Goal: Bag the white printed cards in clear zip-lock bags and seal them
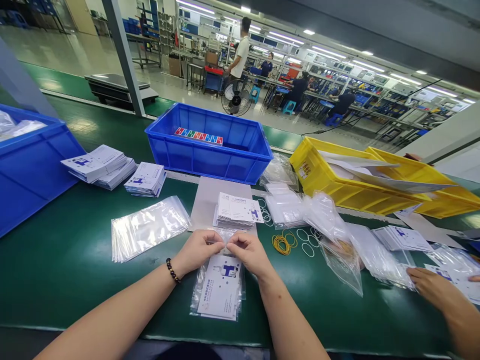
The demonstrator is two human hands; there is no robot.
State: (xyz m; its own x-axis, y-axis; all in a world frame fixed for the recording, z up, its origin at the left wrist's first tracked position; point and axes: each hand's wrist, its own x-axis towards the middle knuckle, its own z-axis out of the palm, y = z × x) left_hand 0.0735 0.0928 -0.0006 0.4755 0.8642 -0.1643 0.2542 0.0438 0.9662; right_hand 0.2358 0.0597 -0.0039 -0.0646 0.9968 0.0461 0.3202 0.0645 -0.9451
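Note:
My left hand (200, 251) and my right hand (250, 252) meet at the middle of the green table, thumbs and fingers pinched on the top end of a clear plastic bag (225, 239). Below the fingers lies a white printed booklet (220, 289) with a purple picture, on or in the clear bags; which of the two I cannot tell. Just beyond my hands a stack of booklets (238, 209) rests on a grey board (204, 200). Flat clear bags (150, 225) are fanned out to the left.
A blue bin (210, 162) stands behind, another blue bin (33, 165) at left. Booklet piles (99, 162) sit near it. Rubber bands (281, 244), filled bags (287, 207) and yellow bins (337, 182) are at right. A co-worker's hand (431, 287) touches bags at far right.

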